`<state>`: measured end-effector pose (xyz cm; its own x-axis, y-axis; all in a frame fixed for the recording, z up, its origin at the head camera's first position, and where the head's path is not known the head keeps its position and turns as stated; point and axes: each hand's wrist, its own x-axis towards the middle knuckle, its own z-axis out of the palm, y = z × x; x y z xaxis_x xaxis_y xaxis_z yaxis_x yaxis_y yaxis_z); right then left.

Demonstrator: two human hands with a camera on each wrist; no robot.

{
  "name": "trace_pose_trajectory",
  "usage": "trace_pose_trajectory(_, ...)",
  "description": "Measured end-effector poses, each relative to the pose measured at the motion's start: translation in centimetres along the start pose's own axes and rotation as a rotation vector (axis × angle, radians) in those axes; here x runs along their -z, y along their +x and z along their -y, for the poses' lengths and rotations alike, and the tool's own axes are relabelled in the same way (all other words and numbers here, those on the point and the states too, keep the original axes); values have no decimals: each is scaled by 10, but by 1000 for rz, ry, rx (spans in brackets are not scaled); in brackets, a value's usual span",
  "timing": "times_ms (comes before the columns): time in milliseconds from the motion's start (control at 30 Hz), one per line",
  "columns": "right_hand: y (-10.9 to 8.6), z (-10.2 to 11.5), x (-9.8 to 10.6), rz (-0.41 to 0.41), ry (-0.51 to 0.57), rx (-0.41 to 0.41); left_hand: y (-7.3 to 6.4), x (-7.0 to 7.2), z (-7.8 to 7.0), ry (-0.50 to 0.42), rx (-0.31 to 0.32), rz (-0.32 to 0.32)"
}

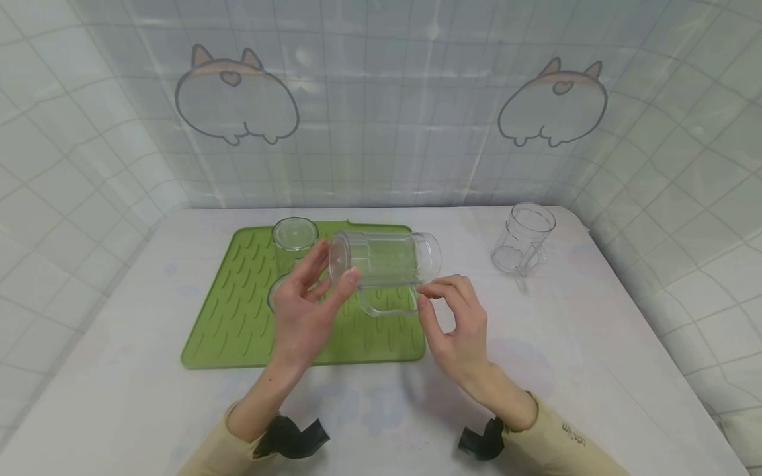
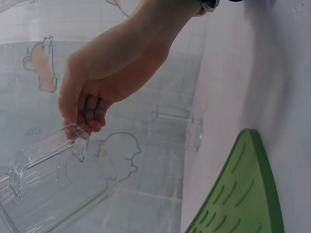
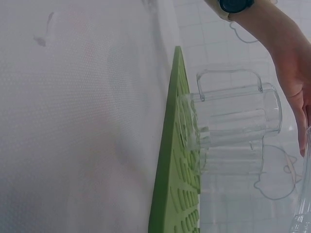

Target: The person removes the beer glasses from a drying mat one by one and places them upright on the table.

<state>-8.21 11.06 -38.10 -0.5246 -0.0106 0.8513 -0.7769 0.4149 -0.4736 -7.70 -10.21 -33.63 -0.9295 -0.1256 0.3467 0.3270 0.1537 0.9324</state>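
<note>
A clear glass mug (image 1: 385,256) lies sideways in the air over the green mat, its base to the left and its handle (image 1: 387,311) toward me. My left hand (image 1: 302,311) holds it by the base end, thumb in front and fingers behind. With thumb and fingertips, my right hand (image 1: 457,327) pinches the handle near the rim end. The left wrist view shows this pinch at a corner of the handle (image 2: 77,141). Two more glass mugs stand on the mat; the farther one (image 1: 296,233) is partly covered by my left hand, the nearer one (image 3: 233,116) mostly hidden in the head view.
The ribbed green mat (image 1: 232,337) covers the table's left and middle part. Another clear mug (image 1: 524,238) stands on the white table (image 1: 571,344) at the back right. Tiled-pattern walls (image 1: 393,152) close off the back and both sides.
</note>
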Motion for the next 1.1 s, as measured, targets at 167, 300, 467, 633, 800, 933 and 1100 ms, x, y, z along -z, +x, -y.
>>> trace_pose_trajectory(167, -1, 0, 0, 8, -6, -32, 2, 0, 1, -8, -15, -15)
trace_pose_trajectory(300, -1, 1, 0, 36, -6, -80, 3, 1, -1, -1, -25, -27)
trace_pose_trajectory(467, -1, 0, 0, 94, 0, -155, 3, 2, -2, 7, -25, -35)
trace_pose_trajectory(633, -2, 0, -1, 164, 44, -207, 4, 2, -1, 1, -39, -40)
trace_pose_trajectory(800, -1, 2, -3, 192, 85, -251, 5, 1, 1, -22, -59, -40)
trace_pose_trajectory(933, 1, 5, -1, 189, 116, -300, 5, 0, 1, -41, -54, -33)
trace_pose_trajectory(1100, 3, 6, 1, 175, 180, -375, 4, -1, -1, -34, -39, -17)
